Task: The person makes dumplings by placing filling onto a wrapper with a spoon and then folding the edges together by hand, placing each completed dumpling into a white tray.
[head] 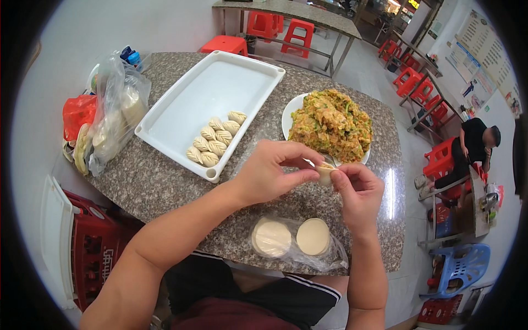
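Between my left hand (274, 173) and my right hand (361, 192) is a partly folded dumpling (326, 173), pinched by the fingertips of both, with some filling showing at its top. Just beyond the hands, a white plate (287, 117) bears a high mound of minced filling (334, 123) with green bits; part of a utensil shows at its near edge. To the left, a white plastic tray (181, 163) holds several pleated dumplings (217, 147) in rows at its near right corner. Nearer my body, two stacks of round dough wrappers (272, 238) (313, 236) lie on a clear plastic bag (338, 258).
Filled plastic bags (117, 111) stand at the left edge of the speckled stone table (165, 202). A red crate (97, 247) is below it. Beyond are red stools (299, 37) and another table (288, 12). A seated person (474, 144) is at the far right, near a blue chair (462, 268).
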{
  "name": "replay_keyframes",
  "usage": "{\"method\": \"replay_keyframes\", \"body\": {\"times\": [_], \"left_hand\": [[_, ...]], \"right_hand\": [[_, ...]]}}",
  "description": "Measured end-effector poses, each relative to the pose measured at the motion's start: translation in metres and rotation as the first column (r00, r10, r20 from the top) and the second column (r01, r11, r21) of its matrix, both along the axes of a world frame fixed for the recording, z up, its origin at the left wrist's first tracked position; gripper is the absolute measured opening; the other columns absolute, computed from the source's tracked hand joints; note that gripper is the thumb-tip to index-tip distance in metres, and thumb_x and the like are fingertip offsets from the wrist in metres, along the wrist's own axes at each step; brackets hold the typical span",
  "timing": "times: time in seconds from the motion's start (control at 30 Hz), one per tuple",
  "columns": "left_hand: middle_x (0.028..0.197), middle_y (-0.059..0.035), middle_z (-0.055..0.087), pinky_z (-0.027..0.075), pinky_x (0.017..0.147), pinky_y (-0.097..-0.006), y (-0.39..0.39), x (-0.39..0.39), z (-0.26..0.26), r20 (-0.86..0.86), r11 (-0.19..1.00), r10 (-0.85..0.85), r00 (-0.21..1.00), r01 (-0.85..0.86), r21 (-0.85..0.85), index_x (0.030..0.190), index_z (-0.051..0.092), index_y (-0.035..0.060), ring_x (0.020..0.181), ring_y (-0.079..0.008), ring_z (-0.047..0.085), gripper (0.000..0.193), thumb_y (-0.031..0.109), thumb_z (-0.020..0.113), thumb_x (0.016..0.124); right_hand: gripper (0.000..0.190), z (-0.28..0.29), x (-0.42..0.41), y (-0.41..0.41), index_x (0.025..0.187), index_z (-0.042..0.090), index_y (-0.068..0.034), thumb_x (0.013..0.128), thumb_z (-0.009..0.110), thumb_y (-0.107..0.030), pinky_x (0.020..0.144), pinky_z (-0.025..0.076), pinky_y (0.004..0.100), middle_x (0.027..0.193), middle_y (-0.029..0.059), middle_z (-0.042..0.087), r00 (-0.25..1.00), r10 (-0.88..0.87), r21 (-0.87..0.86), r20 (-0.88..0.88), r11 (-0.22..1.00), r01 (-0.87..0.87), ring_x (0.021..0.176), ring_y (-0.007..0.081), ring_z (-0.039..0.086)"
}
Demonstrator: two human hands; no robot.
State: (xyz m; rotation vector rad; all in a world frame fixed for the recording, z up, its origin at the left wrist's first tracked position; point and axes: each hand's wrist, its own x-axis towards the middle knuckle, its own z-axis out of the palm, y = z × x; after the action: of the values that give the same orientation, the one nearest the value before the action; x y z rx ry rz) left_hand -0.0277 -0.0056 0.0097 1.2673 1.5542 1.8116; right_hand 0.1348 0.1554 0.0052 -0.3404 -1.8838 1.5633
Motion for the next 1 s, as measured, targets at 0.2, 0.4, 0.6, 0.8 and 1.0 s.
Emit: {"method": "replay_keyframes", "body": {"times": [0.2,0.4,0.6,0.8,1.0], "left_hand": [[0.109,-0.0114,0.082,0.063,0.088,-0.0331,0.000,-0.010,-0.005,-0.396,0.995,0.049,0.917,-0.010,0.100,0.108,0.082,0.0036,0.097,-0.0231,0.081,0.023,0.003,0.087,0.086],[0.103,-0.0118,0.082,0.063,0.085,-0.0351,0.002,-0.008,-0.004,-0.476,0.992,0.122,0.871,-0.093,0.085,0.105,0.082,0.0043,0.096,-0.0254,0.080,0.019,0.005,0.085,0.087],[0.100,-0.0124,0.082,0.062,0.083,-0.0335,0.002,-0.002,0.001,-0.389,0.997,0.076,0.918,-0.082,0.002,0.107,0.081,0.0029,0.092,-0.0239,0.080,0.020,0.004,0.084,0.088],[0.099,-0.0108,0.082,0.062,0.082,-0.0329,0.000,-0.005,-0.003,-0.391,0.997,0.044,0.919,-0.063,-0.036,0.108,0.081,0.0041,0.091,-0.0224,0.080,0.020,0.002,0.083,0.088],[0.102,-0.0110,0.082,0.063,0.082,-0.0339,0.003,-0.005,-0.004,-0.471,0.998,0.063,0.880,-0.064,0.015,0.107,0.081,0.0044,0.092,-0.0255,0.080,0.020,0.001,0.083,0.087]], "right_hand": [[0.014,0.006,-0.004,0.002,0.107,0.078,0.003,0.098,0.082,-0.008,0.072,0.054,0.0241,0.093,0.0044,0.078,0.979,0.180,-0.316,0.091,0.938,-0.143,0.081,0.0091,0.069],[0.012,0.004,-0.008,-0.010,0.104,0.080,0.003,0.095,0.081,-0.004,0.074,0.056,0.0256,0.091,0.0080,0.078,0.993,-0.101,0.365,0.066,0.928,0.070,0.081,0.0122,0.073],[0.010,-0.001,-0.006,-0.004,0.102,0.079,0.002,0.095,0.080,-0.004,0.072,0.056,0.0259,0.090,0.0088,0.078,0.996,-0.048,0.294,0.072,0.956,0.024,0.079,0.0117,0.072],[0.009,0.007,-0.007,-0.008,0.100,0.079,0.003,0.096,0.081,-0.006,0.072,0.054,0.0248,0.089,0.0061,0.077,0.988,0.009,-0.006,0.156,1.000,-0.008,0.078,0.0102,0.070],[0.012,0.000,-0.006,-0.005,0.104,0.080,0.000,0.095,0.082,-0.007,0.070,0.055,0.0275,0.089,0.0068,0.077,0.988,-0.046,0.220,0.146,0.975,0.013,0.078,0.0133,0.071]]}}
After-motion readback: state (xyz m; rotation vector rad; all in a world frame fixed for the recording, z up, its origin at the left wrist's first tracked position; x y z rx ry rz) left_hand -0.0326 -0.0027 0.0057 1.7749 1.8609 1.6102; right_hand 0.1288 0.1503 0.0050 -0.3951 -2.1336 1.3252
